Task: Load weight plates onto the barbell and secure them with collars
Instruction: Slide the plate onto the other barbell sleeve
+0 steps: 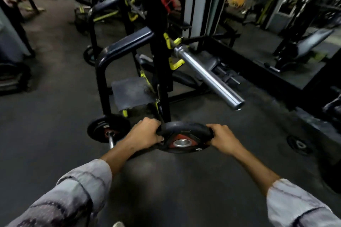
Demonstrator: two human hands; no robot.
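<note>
Head view of a gym floor. A round black rubber weight plate with a red centre ring and a silver metal hub is held off the dark rubber floor, tilted so that its hub face is turned up toward the camera. The left hand grips the plate's left rim, fingers curled over the far edge and thumb on the near face; the right hand grips the right rim in the same manner, fingers wrapped round the edge. Both forearms reach forward out of pale grey patterned sleeves.

Above and to the right of the plate, the bare silver steel sleeve of the barbell projects toward the camera from a black steel rack with yellow hooks; its open end lies well apart from the plate, and it carries no plate and no collar. A black padded rail curves over the rack's left side, and a dark square foot platform sits at the rack's base.

On the floor left of the held plate stand black plates with a red centre on a short bar. A small black plate with a silver hub lies flat on the floor toward the right edge. Further machines fill the blurred background
</note>
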